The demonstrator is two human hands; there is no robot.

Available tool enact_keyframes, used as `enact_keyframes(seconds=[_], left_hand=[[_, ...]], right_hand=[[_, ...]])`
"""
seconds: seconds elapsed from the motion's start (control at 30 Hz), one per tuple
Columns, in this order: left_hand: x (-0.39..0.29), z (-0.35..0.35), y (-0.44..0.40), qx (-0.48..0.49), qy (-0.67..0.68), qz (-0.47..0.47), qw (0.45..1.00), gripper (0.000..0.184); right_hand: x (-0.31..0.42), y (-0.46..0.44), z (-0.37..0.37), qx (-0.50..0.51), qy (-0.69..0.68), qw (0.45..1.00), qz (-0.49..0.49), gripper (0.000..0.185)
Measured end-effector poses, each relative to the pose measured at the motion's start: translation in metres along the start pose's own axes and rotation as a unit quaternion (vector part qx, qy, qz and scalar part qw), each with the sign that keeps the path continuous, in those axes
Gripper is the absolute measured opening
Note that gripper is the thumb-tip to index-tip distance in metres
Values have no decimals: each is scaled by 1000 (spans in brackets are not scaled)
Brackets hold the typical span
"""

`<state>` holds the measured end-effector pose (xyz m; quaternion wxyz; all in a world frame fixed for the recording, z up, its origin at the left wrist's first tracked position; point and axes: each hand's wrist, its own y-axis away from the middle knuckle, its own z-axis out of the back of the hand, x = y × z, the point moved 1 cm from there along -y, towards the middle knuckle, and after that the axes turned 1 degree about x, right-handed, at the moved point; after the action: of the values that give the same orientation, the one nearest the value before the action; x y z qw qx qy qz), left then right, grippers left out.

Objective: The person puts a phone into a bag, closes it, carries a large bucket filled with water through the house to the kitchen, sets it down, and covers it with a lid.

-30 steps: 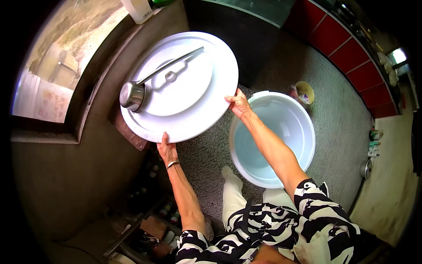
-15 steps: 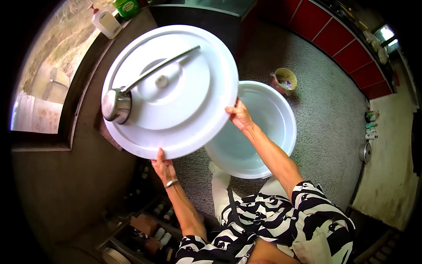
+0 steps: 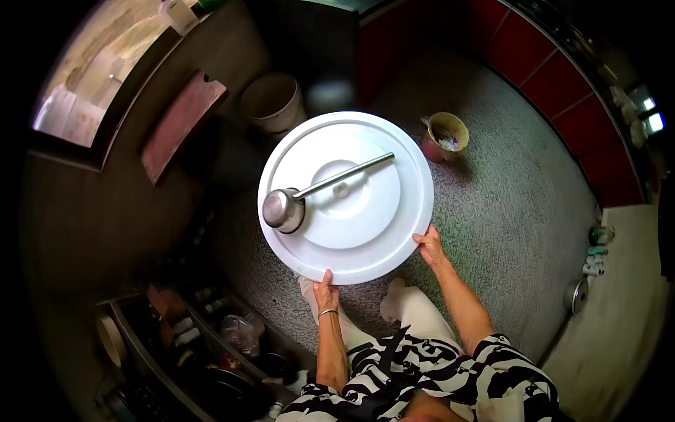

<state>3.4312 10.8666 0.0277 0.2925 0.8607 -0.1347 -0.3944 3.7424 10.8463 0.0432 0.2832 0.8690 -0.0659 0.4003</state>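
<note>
A large round white lid [image 3: 373, 235] is in front of me, with its small central knob facing up. Across its top lies a stainless steel ladle [image 3: 283, 211], cup turned bottom up and handle pointing to the far right. My left hand [image 3: 325, 292] grips the near edge of the lid, thumb on top and fingers below. At the near right edge, my right hand [image 3: 429, 246] holds the rim the same way. The pale tub seen earlier is hidden; whether the lid rests on it I cannot tell.
A bucket with litter [image 3: 446, 137] stands on the grey floor beyond the lid. Another pail [image 3: 274, 105] is at the far left, beside a reddish board [image 3: 184, 123]. A dark shelf [image 3: 183, 330] with bottles and bags is at lower left. Red cabinets [image 3: 555, 77] line the right.
Both hands have brought the lid right and nearer, with the ladle still on top. The tub has gone out of sight, and my view has shifted.
</note>
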Motion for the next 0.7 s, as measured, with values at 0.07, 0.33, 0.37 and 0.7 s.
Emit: enact_keyframes(seconds=[0.07,0.33,0.37,0.7], left_hand=[[16,5,-3,-11,0,6,1000,46],[17,8,-6,-114,-391,67,911,47],[20,13,-6,-98,-403,92,905,46],[51,45,-16,-81,-271,86,955,51]], right_hand=[[0,-15,13,15,15,1000,-7,64],[22,-26,28,-50,398,911,-93,22],[23,-26,34,-61,511,850,-112,19],[73,-52,-42,28,743,657,125,24]])
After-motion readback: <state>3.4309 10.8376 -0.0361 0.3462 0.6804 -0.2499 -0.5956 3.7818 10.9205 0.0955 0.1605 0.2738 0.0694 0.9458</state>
